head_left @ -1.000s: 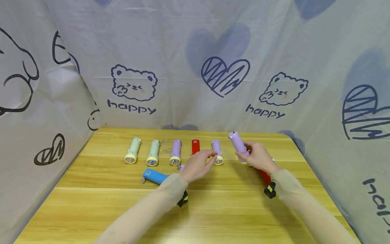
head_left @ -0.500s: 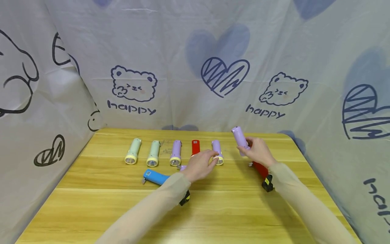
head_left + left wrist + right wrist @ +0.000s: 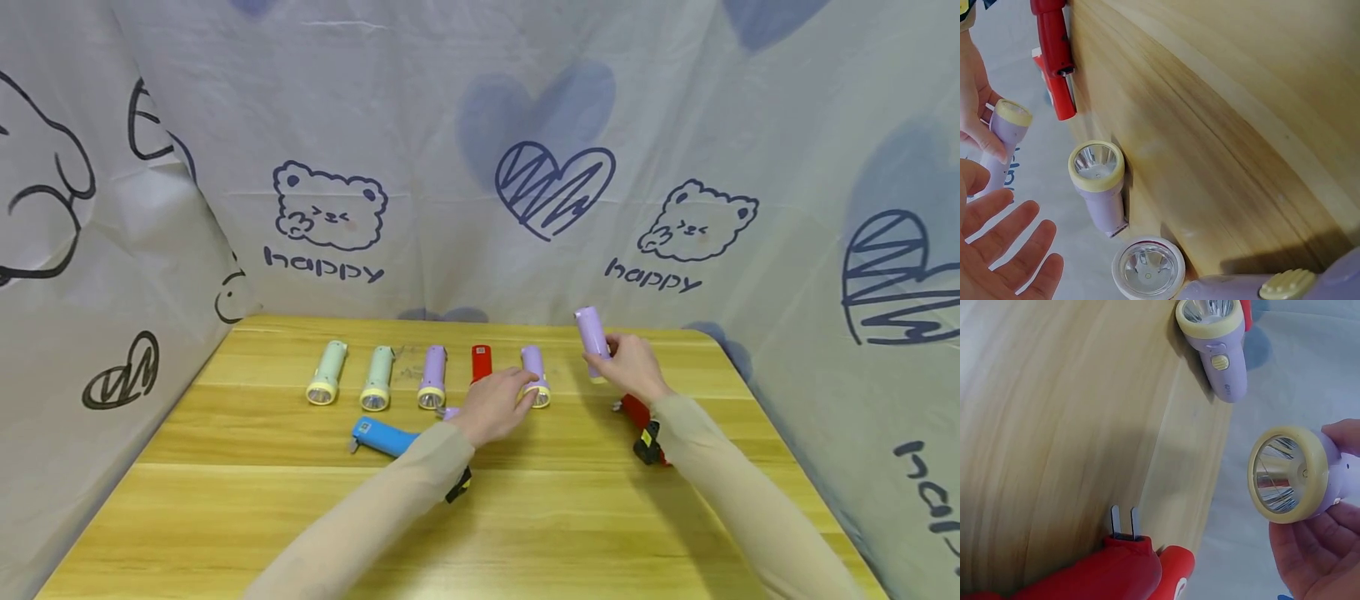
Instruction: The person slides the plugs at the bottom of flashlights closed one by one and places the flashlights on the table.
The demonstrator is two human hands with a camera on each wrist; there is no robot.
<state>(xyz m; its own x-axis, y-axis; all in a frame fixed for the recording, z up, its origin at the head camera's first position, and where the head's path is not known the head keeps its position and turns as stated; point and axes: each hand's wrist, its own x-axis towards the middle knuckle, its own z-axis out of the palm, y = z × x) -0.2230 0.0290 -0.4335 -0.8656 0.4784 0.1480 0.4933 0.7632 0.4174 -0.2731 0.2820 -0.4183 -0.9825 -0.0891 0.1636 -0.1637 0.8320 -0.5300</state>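
My right hand [image 3: 633,367] grips a purple flashlight [image 3: 592,333] above the back right of the table, tail end up. Its cream-rimmed lens [image 3: 1285,475] points downward, as the right wrist view shows. My left hand [image 3: 495,406] hovers with relaxed fingers and holds nothing. Close to its fingertips, another purple flashlight [image 3: 533,367] lies on the table. A red flashlight [image 3: 482,362] is partly hidden behind this hand. Mostly covered by the left hand is one more purple flashlight [image 3: 450,413], with its metal prongs out.
Two mint-green flashlights [image 3: 327,372] and a purple one [image 3: 432,377] continue the back row leftward. A blue flashlight [image 3: 381,435] lies by the left forearm. Under the right forearm, red flashlights [image 3: 1110,569] lie together, one with prongs out. A printed cloth [image 3: 450,250] hangs behind the table [image 3: 525,542].
My right hand has lifted the purple flashlight slightly, turning it more upright. The left hand has shifted only slightly to the right, still empty.
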